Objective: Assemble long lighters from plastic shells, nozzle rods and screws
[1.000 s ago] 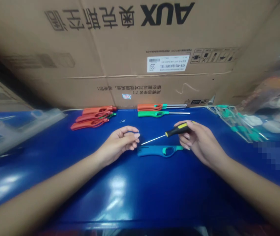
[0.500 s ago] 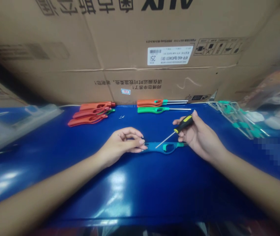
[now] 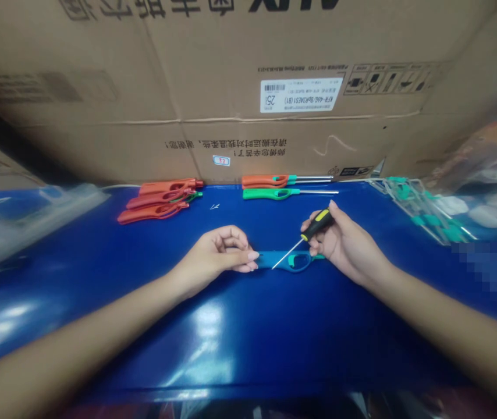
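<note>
A blue gas lighter (image 3: pixel 266 260) with a turquoise trigger lies crosswise on the table between my hands. My left hand (image 3: pixel 217 253) is closed at its handle end, thumb and fingers pinched around it; the very end is hidden by the fingers. My right hand (image 3: pixel 342 247) grips a black and yellow screwdriver (image 3: pixel 317 225). Its thin metal shaft slants down to the left, and the tip sits over the lighter's body; I cannot tell if it touches. The lower fingers of that hand cover the lighter's nozzle end.
Several red lighter bodies (image 3: pixel 155 213) lie at the back left. An orange lighter (image 3: pixel 259 181) and a green lighter (image 3: pixel 266 194) with metal tubes lie at the back. Tiny pale pieces (image 3: pixel 215 206) rest nearby. Rods with turquoise parts (image 3: pixel 427 209) are piled right. A cardboard box (image 3: pixel 213 87) stands behind.
My right hand has moved left and slightly down with the screwdriver, bringing its tip a little further left over the lighter. My left hand stays at the handle end.
</note>
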